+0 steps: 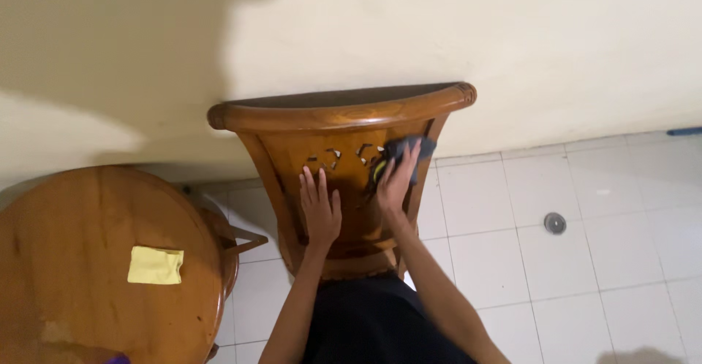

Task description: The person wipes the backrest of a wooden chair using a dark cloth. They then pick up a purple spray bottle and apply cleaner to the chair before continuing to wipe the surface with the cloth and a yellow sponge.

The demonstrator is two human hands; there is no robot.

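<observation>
A: Head view, looking down. Right hand [395,181] closed around a dark grey cloth with a yellow patch [406,152], pressed against the carved back panel of a curved brown wooden chair [344,115], just beside the small pierced cut-outs [344,153].

B: Left hand [319,207]?

A: Open, fingers spread flat on the same panel, holding nothing. Below and to the left of the cloth grip, close by but not touching it.

B: Advice for the wiping?

A: Probably best to keep the flat hand bracing the panel while rubbing. Short strokes around the cut-outs, cloth edge worked into the slots, since dust likely sits there. Light pressure near the thin carved bits, to judge by their look.

B: Elsewhere?

A: Well off to the left of both hands, round brown wooden table [80,225] with a folded yellow cloth [156,265] lying on it. White tiled floor [585,225] to the right, small round drain cover [555,223] set in it. Cream wall [439,35] behind the chair.
</observation>
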